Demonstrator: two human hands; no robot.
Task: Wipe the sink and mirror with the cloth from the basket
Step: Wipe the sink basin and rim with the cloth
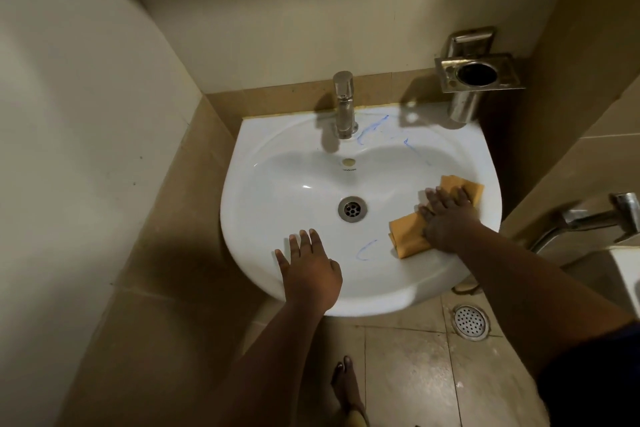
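The orange cloth was pressed flat against the right inner slope of the white sink by the right hand, whose fingers were spread wide on top of it; folds of the cloth showed beyond the fingertips and below the wrist. The left hand was laid palm-down and empty on the front rim, fingers extended toward the basin, well apart from the cloth. A blue mark was seen on the rim between the two hands, and further blue marks were found just beside the tap. The drain lay between the hands and the tap. A metal holder was mounted on the wall above the sink's rear right corner. A floor drain was set in the tiles below the right forearm.
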